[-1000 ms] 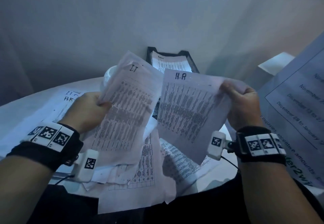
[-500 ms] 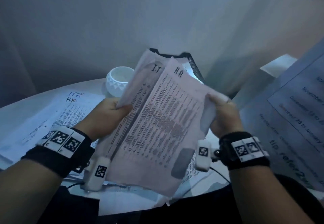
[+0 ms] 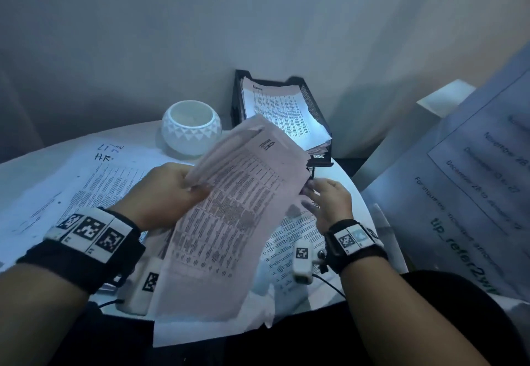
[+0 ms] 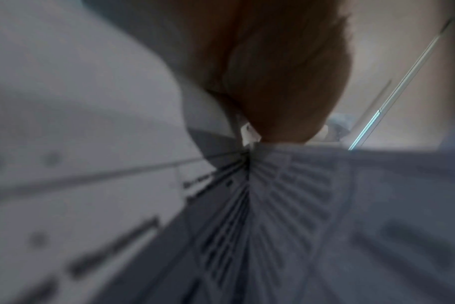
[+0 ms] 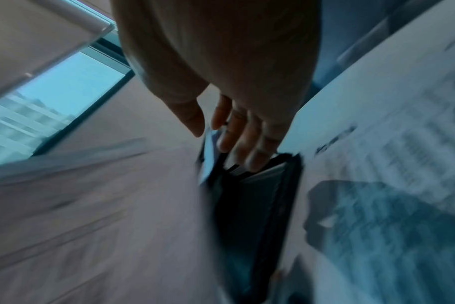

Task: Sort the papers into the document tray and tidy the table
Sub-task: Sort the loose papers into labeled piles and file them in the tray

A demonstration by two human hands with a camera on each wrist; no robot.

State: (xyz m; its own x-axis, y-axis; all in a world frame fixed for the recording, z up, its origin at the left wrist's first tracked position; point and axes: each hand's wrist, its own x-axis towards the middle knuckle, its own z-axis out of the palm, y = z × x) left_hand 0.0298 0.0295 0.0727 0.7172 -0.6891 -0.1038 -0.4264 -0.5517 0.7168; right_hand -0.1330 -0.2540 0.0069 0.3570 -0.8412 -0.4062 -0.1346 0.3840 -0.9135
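Note:
My left hand (image 3: 172,190) grips a small stack of printed sheets (image 3: 229,216), the top one marked "HR", held slanted above the table. The left wrist view shows my fingers (image 4: 286,92) pinching the fanned sheets (image 4: 273,195). My right hand (image 3: 327,196) is off the sheets, its fingers straight beside the stack's right edge. In the right wrist view the relaxed fingers (image 5: 237,135) hang near the black document tray (image 5: 260,195). The black mesh tray (image 3: 312,107) stands at the back against the wall, with papers in it.
More printed sheets (image 3: 94,182) lie across the round white table (image 3: 355,208), one marked "HR". A white patterned bowl (image 3: 190,127) stands left of the tray. A large printed notice (image 3: 470,182) leans at the right.
The two sheets held apart in both hands were brought together into one stack in the left hand. The right hand let go and drew back to the right.

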